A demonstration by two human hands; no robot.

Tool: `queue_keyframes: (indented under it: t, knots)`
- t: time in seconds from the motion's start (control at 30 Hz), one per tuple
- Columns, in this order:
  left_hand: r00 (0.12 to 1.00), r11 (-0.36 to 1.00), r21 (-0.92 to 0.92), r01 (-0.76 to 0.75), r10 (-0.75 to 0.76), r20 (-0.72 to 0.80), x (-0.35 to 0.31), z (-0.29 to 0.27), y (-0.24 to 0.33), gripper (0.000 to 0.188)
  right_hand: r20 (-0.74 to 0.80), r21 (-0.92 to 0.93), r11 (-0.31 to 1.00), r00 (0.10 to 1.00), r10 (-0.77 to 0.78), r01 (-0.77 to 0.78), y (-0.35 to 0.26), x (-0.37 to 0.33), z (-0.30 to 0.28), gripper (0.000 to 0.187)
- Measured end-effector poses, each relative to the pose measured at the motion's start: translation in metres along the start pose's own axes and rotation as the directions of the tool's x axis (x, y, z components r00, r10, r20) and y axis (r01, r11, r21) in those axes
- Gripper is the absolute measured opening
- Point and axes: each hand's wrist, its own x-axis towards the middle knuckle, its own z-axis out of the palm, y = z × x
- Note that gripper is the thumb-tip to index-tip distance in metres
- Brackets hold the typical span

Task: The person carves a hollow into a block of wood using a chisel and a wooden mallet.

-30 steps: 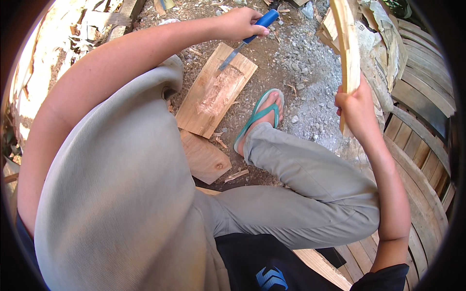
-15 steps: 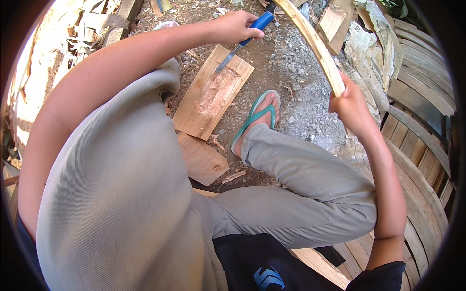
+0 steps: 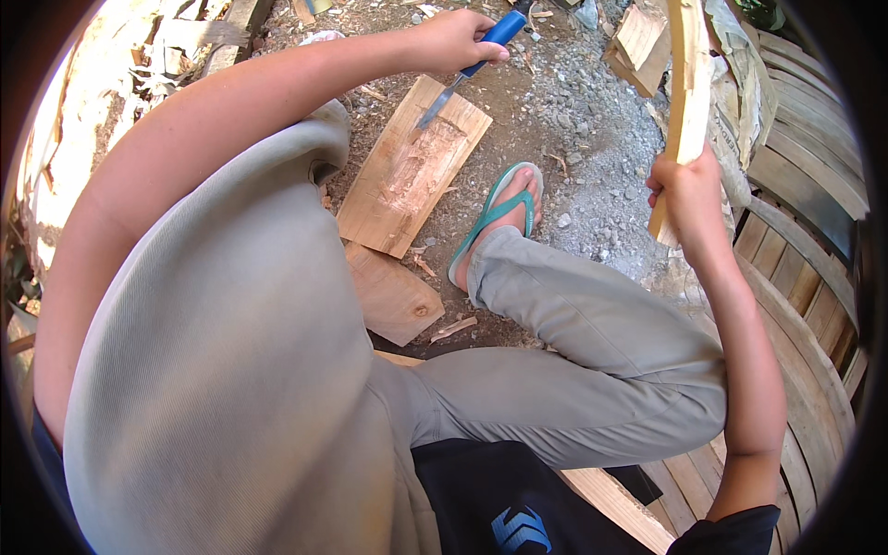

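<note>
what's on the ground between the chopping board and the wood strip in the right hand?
Head view: a foot in a teal flip-flop on gravelly ground, between board and strip.

Bright sunlight, glare upper left, fisheye-bent edges.

At the top centre of the frame, the left hand (image 3: 453, 39) is gripping a chisel (image 3: 472, 57) whose blade is pointing down onto a wooden board (image 3: 407, 180) lying on the ground just below it. A smaller wood piece (image 3: 393, 296) is lying below that board, touching its lower end. A sandalled foot (image 3: 504, 217) is resting right of the board. At the upper right, the right hand (image 3: 689, 194) is holding a wooden strip (image 3: 689, 88) upright, beside stacked curved slats (image 3: 805, 231) along the right edge.
</note>
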Motion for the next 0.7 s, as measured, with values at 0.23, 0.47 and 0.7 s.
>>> queue_keyframes:
  t: [0.23,0.47,0.7]
  knots:
    - [1.0,1.0,0.016,-0.016,0.016,0.01,-0.006,0.0,-0.003,0.047,0.192,-0.18,0.975,0.976,-0.099,0.134,-0.011,0.011,-0.012,0.04]
    - [1.0,1.0,-0.01,0.007,-0.007,-0.015,-0.001,0.001,-0.022,0.045,0.45,-0.235,0.971,0.882,0.14,-0.034,-0.001,-0.014,0.018,0.052]
    - [0.999,0.999,-0.017,0.031,-0.031,0.014,-0.005,-0.003,-0.016,0.048,0.016,-0.12,0.983,0.99,-0.138,0.139,0.0,0.005,0.005,0.047]
